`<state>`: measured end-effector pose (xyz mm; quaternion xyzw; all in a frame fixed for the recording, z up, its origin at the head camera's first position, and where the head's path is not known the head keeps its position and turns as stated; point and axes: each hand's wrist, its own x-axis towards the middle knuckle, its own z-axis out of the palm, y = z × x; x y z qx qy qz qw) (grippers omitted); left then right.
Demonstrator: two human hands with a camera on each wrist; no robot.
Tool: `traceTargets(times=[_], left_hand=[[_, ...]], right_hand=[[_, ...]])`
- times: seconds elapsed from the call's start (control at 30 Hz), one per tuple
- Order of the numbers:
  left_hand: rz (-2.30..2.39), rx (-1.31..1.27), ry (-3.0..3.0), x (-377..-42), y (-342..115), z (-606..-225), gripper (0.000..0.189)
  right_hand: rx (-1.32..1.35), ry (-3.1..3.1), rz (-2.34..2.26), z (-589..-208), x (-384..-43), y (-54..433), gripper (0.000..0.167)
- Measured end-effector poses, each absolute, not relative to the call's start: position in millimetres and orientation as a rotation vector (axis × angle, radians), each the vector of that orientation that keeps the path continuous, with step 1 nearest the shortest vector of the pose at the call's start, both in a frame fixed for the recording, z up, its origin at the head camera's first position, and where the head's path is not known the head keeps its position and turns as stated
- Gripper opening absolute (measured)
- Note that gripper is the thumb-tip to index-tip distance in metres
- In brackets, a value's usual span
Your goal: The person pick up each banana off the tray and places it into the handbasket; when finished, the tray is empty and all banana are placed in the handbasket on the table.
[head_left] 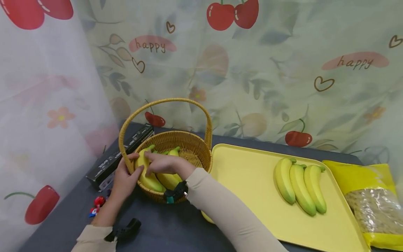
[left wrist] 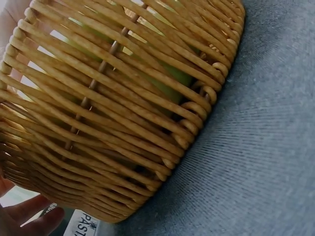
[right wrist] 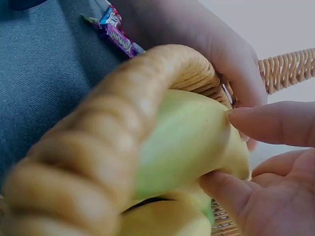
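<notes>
A wicker basket with a tall handle stands on the dark table, holding several yellow bananas with greenish tips. My left hand grips the basket's left rim beside the foot of the handle, thumb on the inner side. Reaching in from the right, my right hand pinches the leftmost banana between thumb and finger; the right wrist view shows this banana against the rim. Another banana lies beside it, partly hidden by my right hand. In the left wrist view the basket's woven side hides most of the contents.
Right of the basket lies a yellow tray with three bananas on it. A yellow bag with a transparent window is at the far right. Behind my left hand sits a black box; small wrapped candies lie by my left forearm.
</notes>
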<state>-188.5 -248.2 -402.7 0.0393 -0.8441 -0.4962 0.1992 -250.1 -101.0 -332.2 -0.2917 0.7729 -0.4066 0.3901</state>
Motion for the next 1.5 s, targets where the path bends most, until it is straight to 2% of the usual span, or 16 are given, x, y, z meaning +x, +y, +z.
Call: traceTargets(times=[0.3, 0.5, 0.73, 0.97, 1.27, 1.5], left_hand=[[-1.390, 0.073, -2.332, -189, -248, -404, 0.037], [-1.385, 0.054, -2.320, -189, -248, -407, 0.037], [-1.384, 0.073, -2.315, -190, -247, -406, 0.036], [-1.368, 0.094, -2.317, -189, -247, -405, 0.036], [-1.401, 0.100, -2.285, -186, -244, -406, 0.036], [-1.411, 0.079, -2.299, -187, -244, -404, 0.039]], right_hand=[[-0.778, 2.017, -1.009, -331, -251, -94, 0.072], [-0.819, 2.027, -1.007, -322, -252, -69, 0.067], [-0.918, 2.095, -0.997, -307, -249, -7, 0.068], [-0.883, 2.143, -1.087, -301, -242, 61, 0.071], [-0.747, 2.196, -1.281, -312, -236, 134, 0.079], [-0.685, 2.250, -1.360, -328, -229, 182, 0.074]])
